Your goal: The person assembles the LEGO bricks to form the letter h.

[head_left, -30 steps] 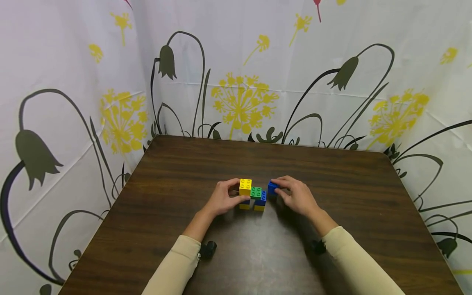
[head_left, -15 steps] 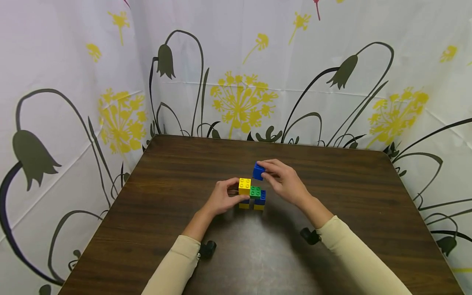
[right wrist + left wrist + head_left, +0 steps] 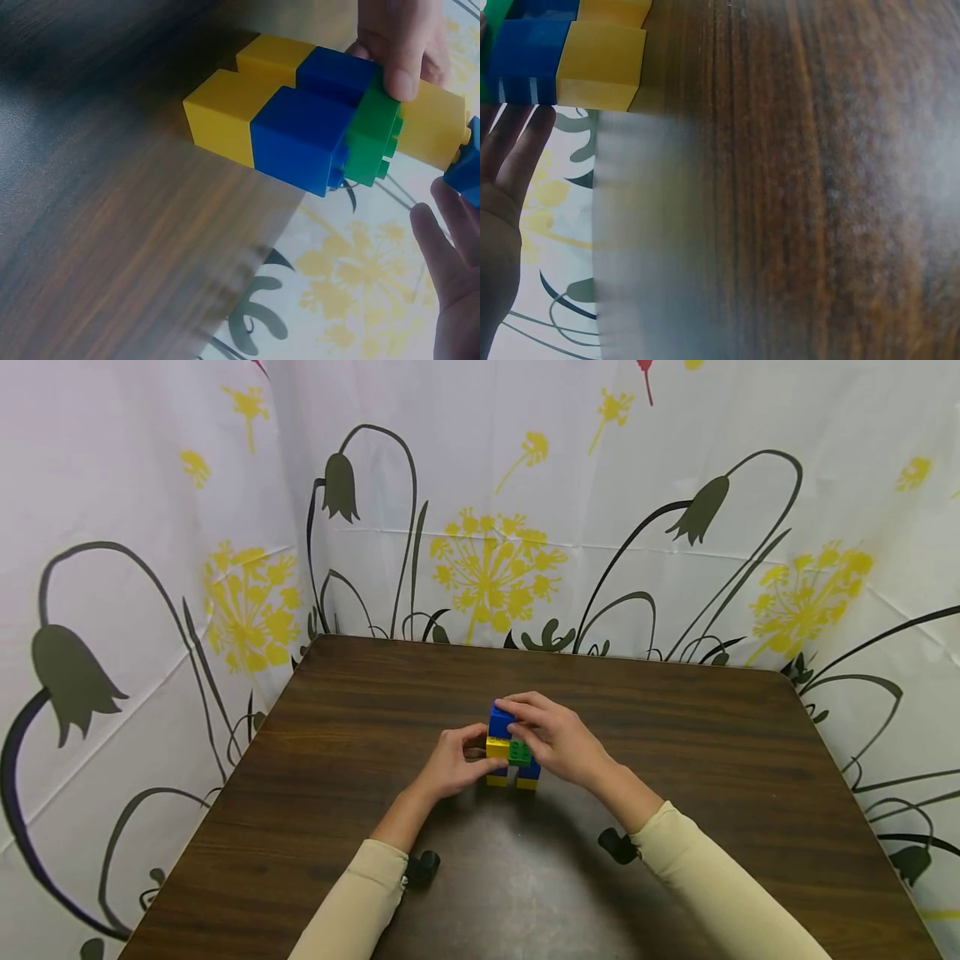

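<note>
A small toy-brick structure stands on the table. Its two legs each have a yellow brick [image 3: 229, 112] below a blue brick [image 3: 296, 142]. Across them lies a green brick [image 3: 521, 752], and another yellow brick [image 3: 497, 749] rises at the left. My left hand [image 3: 453, 762] steadies the structure from the left, thumb in front and fingers behind. Between thumb and fingertips, my right hand [image 3: 562, 739] pinches a loose blue brick [image 3: 500, 722] right over the upper yellow brick's studs. In the right wrist view that blue brick is cut off by the edge.
The dark wooden table [image 3: 337, 718] stretches out around the bricks. Behind its far edge hangs a white curtain [image 3: 465, 468] printed with flowers. Each wrist carries a small black camera, such as the right camera [image 3: 617, 846].
My right hand has lifted the blue brick from beside the structure, carried it left and lowered it over the upper yellow brick. The left hand keeps its place.
</note>
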{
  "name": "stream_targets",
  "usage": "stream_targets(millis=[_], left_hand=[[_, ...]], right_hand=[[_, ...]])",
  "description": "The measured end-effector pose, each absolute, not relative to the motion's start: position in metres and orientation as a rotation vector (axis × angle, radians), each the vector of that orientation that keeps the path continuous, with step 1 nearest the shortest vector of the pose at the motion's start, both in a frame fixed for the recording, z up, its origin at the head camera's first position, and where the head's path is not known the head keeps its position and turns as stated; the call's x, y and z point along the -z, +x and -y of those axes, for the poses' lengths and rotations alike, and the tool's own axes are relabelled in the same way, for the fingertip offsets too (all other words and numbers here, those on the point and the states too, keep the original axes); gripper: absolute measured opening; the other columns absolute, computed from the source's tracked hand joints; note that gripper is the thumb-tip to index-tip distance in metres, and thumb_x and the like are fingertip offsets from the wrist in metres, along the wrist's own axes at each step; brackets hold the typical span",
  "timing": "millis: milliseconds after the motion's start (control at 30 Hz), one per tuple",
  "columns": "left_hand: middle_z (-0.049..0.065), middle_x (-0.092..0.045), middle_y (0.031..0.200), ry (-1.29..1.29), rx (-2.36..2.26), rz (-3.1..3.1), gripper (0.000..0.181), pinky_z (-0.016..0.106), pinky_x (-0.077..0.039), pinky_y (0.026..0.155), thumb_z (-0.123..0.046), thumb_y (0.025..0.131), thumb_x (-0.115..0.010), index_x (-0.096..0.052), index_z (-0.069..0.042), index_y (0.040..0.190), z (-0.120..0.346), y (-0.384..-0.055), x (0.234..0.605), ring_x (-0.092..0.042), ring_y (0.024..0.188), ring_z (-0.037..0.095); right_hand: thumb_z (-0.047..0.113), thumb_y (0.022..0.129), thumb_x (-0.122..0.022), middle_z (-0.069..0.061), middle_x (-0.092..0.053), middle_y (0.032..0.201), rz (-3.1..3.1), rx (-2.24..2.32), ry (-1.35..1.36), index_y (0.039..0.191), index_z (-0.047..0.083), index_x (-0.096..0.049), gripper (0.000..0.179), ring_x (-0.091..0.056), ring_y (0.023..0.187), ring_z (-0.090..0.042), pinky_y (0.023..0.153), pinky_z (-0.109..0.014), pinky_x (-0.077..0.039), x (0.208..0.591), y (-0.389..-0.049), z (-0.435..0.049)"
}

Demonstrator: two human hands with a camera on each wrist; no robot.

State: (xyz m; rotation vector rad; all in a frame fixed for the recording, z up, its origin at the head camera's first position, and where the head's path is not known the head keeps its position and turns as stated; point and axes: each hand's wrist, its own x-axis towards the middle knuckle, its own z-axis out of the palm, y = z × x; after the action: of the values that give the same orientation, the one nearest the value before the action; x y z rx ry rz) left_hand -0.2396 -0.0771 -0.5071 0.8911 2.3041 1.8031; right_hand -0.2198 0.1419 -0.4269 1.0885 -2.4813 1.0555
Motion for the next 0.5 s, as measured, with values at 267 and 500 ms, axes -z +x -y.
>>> stream_targets(millis=[267, 500], left_hand=[[0.008, -0.070, 0.112, 0.923, -1.808, -2.309, 0.040, 0.034, -0.057, 0.082, -0.011, 0.085, -0.078, -0.065, -0.005, 0.121, 0.0773, -0.2428, 0.5120, -0.069, 0.098, 0.021], [0.008, -0.070, 0.111, 0.922, -1.813, -2.315, 0.037, 0.033, -0.057, 0.081, -0.009, 0.084, -0.079, -0.066, -0.005, 0.119, 0.0772, -0.2422, 0.5127, -0.069, 0.097, 0.020]], right_hand=[[0.011, 0.096, -0.064, -0.002, -0.057, 0.129, 2.443, -1.000, 1.151, 0.136, 0.012, -0.060, 0.040, -0.062, 0.108, -0.015, 0.086, -0.031, -0.055, 0.4258, -0.2181, -0.1406], [0.011, 0.094, -0.067, -0.005, -0.059, 0.124, 2.423, -0.931, 1.172, 0.133, 0.013, -0.062, 0.039, -0.065, 0.101, -0.017, 0.081, -0.029, -0.057, 0.4239, -0.2169, -0.1403]])
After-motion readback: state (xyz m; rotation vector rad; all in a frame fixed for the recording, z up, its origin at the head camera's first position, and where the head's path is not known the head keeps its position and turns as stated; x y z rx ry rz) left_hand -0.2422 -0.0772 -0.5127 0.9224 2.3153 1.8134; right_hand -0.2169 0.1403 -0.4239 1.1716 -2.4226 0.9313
